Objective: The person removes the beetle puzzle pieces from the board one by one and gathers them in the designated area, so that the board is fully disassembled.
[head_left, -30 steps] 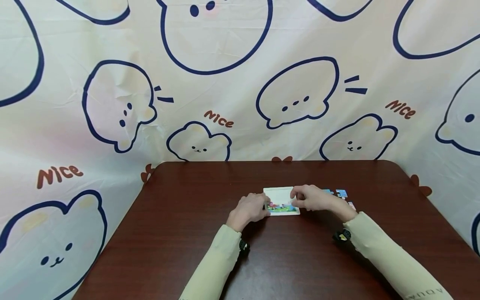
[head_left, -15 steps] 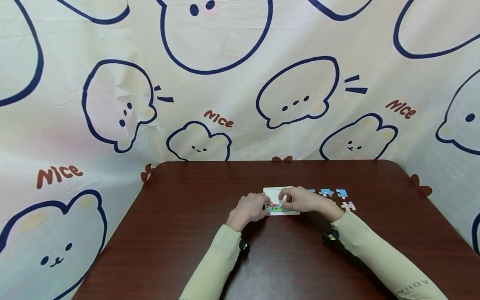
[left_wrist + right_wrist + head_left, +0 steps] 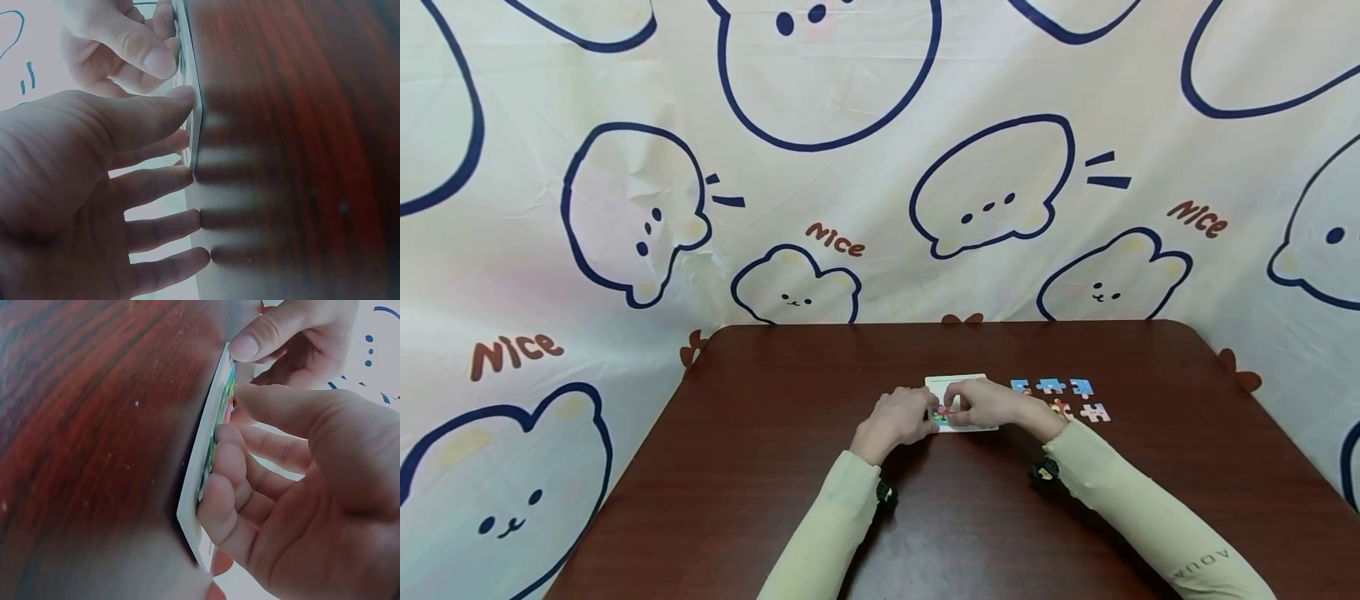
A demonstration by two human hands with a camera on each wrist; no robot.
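A small white-framed jigsaw puzzle board (image 3: 955, 380) lies flat on the table, with colourful pieces (image 3: 940, 414) along its near side. My left hand (image 3: 898, 417) is at its left edge, thumb on the frame. In the left wrist view, the left fingers (image 3: 165, 228) stretch out straight beside the board's edge, tips at the tabletop. My right hand (image 3: 992, 403) is over the board from the right. The right wrist view shows its fingers (image 3: 228, 462) curled on the board and the thumb tip close above coloured pieces; I cannot tell whether a piece is between them.
Several loose jigsaw pieces (image 3: 1051, 386) lie to the right of the board, in two rough rows. The brown wooden table (image 3: 790, 467) ends at the back against a cartoon-printed cloth (image 3: 880, 183).
My right hand has moved left across the board, from its right edge toward its left part. More loose pieces on the right now show. The left hand stays at the left edge.
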